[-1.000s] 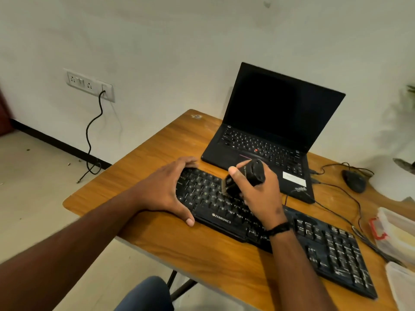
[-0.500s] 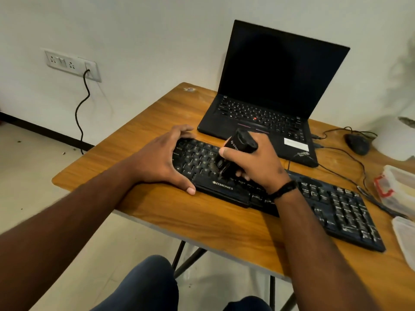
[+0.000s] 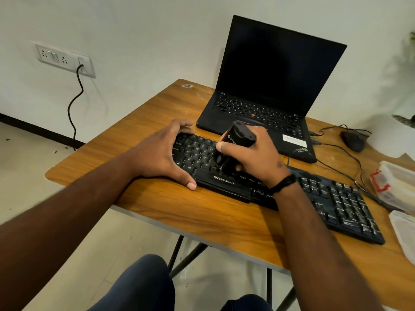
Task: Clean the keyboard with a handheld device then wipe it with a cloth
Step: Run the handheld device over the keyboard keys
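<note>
A black keyboard (image 3: 336,203) lies slantwise across the wooden table (image 3: 202,216). My left hand (image 3: 161,153) clasps the keyboard's left end, thumb on the near edge and fingers over the far edge. My right hand (image 3: 253,158) grips a black handheld cleaning device (image 3: 238,140), held upright and tilted, with its lower end pressed on the keys left of the keyboard's middle. A dark band sits on my right wrist. No cloth is visible.
An open black laptop (image 3: 269,86) stands just behind the keyboard. A wired mouse (image 3: 353,140) and cables lie at the right. Clear plastic containers (image 3: 397,185) sit at the right edge. A wall socket (image 3: 65,59) with a plugged cable is at the left.
The view has shifted a little as my head moved. The device's lower end has slid slightly toward the near rows of keys. My left hand keeps its hold on the keyboard's end.
</note>
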Demonstrator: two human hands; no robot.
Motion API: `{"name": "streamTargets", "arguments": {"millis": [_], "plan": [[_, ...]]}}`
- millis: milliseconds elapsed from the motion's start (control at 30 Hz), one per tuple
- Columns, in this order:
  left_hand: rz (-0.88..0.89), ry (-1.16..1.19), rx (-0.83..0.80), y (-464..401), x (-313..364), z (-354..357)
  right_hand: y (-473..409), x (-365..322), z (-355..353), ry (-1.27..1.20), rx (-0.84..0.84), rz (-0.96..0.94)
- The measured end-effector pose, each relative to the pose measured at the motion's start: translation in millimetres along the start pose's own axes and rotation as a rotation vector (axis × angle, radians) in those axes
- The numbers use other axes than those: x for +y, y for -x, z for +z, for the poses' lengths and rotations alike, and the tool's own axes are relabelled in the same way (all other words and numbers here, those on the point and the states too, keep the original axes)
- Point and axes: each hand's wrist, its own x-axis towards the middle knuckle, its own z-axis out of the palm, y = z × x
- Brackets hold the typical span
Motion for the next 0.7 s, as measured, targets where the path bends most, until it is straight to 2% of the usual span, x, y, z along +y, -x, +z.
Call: {"name": "streamTargets", "arguments": {"millis": [33, 133, 167, 267, 300, 333, 433, 467, 500, 567, 600, 633, 700], "plan": [[-0.001, 0.001, 0.001, 0, 0, 0, 0, -1, 1, -0.005, 0.002, -0.001], [-0.003, 0.007, 0.004, -1, 0, 0, -3, 0, 8, 0.171, 0.212, -0.016], [-0.002, 0.006, 0.003, -1, -1, 0, -2, -3, 10, 0.190, 0.223, -0.024], [-0.001, 0.001, 0.000, 0, -1, 0, -2, -8, 9, -0.029, -0.011, -0.003], [-0.005, 0.005, 0.001, 0, 0, 0, 0, -11, 10, -0.050, -0.043, -0.014], [-0.008, 0.008, 0.002, -1, -1, 1, -1, -12, 14, -0.011, -0.017, -0.028], [0.000, 0.010, 0.004, -2, -2, 1, -5, -8, 12, 0.266, 0.239, -0.040], [-0.002, 0.008, 0.004, -2, -2, 1, -5, -8, 7, 0.267, 0.261, -0.035], [-0.002, 0.007, 0.004, -1, -2, 1, -4, -5, 1, 0.189, 0.217, -0.035], [0.002, 0.005, 0.004, 0, -1, 0, 0, -8, -4, -0.017, 0.006, -0.023], [0.004, 0.004, 0.006, 0, -1, 0, 1, -13, 1, -0.035, -0.078, -0.022], [0.005, 0.004, 0.007, 0, 0, 0, 1, -14, 8, 0.033, -0.082, -0.028], [0.004, 0.005, 0.006, 0, 0, -1, -6, -12, 15, 0.258, 0.101, -0.042]]}}
